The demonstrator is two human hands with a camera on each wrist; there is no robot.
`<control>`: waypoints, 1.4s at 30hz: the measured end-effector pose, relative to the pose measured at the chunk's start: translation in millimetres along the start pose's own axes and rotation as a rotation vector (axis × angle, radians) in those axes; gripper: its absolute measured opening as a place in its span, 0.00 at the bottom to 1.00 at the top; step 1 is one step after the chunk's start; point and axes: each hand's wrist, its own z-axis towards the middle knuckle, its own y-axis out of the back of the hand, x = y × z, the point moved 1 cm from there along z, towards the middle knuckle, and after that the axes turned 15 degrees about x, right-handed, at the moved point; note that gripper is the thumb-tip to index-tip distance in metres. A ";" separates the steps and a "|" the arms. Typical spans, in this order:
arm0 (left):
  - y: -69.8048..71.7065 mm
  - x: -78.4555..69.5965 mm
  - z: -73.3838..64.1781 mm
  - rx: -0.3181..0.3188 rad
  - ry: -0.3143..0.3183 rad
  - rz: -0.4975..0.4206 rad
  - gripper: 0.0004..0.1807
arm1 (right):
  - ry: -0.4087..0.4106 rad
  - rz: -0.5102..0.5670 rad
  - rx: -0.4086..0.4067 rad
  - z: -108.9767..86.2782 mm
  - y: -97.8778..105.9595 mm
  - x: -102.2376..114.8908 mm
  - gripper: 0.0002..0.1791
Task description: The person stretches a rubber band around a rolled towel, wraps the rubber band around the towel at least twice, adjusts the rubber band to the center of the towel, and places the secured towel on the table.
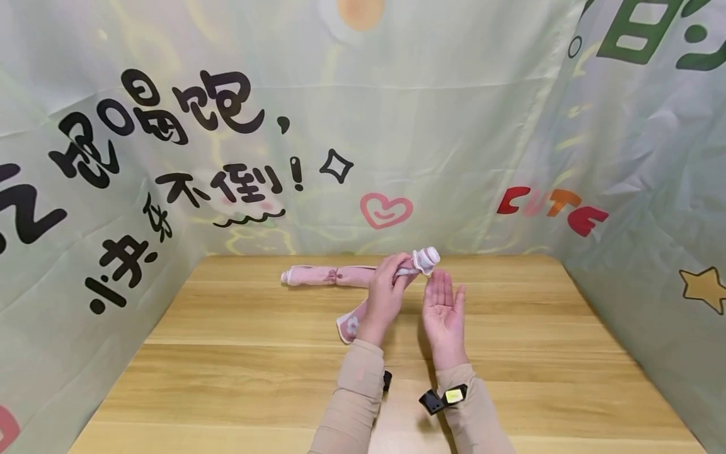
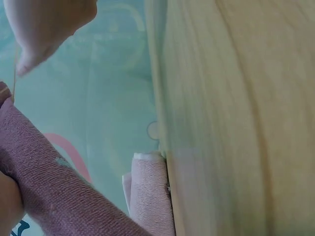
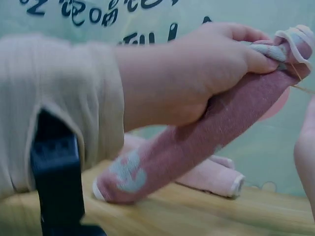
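Note:
My left hand (image 1: 387,296) grips a rolled pink towel (image 1: 353,323) (image 2: 64,182) near its upper end, thumb and fingers round it. The roll slants up to the right, with a white flower pattern at its lower end. A thin tan band (image 3: 297,73) loops by the upper end and stretches toward my right hand (image 1: 445,321). That hand stands just right of the roll, palm turned to the head camera, fingers straight. In the left wrist view, the right hand (image 2: 51,27) is above the roll's end, the thin band running up to it.
A second, paler rolled towel (image 1: 309,275) lies along the back of the wooden table (image 1: 238,372), with a dark reddish tie around its middle. Printed cloth walls (image 1: 454,157) rise behind and at both sides. Both wrists wear black camera straps (image 1: 432,401).

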 end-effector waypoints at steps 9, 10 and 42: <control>3.3 3.4 -0.4 0.049 0.072 0.011 0.13 | -0.265 -0.579 0.173 -1.9 -6.7 -0.5 0.22; 3.8 3.3 -0.3 0.068 0.081 0.016 0.13 | -0.281 -0.625 0.186 -1.9 -8.8 -0.2 0.21; 3.6 7.4 -7.3 0.619 0.227 -0.054 0.15 | -0.406 -2.096 -0.074 2.1 -40.7 15.0 0.34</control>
